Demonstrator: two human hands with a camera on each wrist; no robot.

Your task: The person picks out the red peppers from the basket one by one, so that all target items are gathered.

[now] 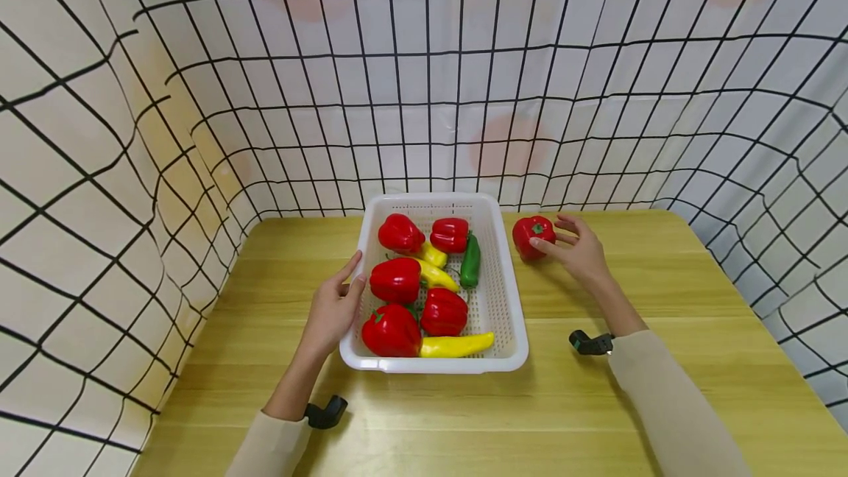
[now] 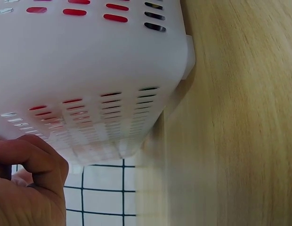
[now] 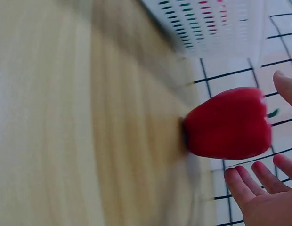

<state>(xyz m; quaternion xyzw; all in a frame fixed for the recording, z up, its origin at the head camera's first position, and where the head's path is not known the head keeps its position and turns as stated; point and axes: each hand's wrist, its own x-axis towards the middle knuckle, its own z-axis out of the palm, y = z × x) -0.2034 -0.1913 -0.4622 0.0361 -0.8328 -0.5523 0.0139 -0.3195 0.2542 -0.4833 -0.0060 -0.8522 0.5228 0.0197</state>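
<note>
A white plastic basket (image 1: pixel 432 365) stands on the wooden table. Inside lie several red bell peppers (image 1: pixel 395 280), yellow peppers (image 1: pixel 457 345) and a green pepper (image 1: pixel 470 262). My left hand (image 1: pixel 334 308) grips the basket's left rim; the left wrist view shows its curled fingers (image 2: pixel 42 157) against the side wall. To the right of the basket, a single red bell pepper (image 1: pixel 532 236) stands upright on the table, stem up. Around it my right hand (image 1: pixel 578 252) is spread, the thumb on the near side. The right wrist view shows a gap between fingers (image 3: pixel 238 186) and pepper.
Black wire grid panels (image 1: pixel 457 101) with pale cloth behind them enclose the table (image 1: pixel 424 425) at the back and both sides. The basket's far end is close to the back grid. A small black camera (image 1: pixel 324 412) sits on each wrist.
</note>
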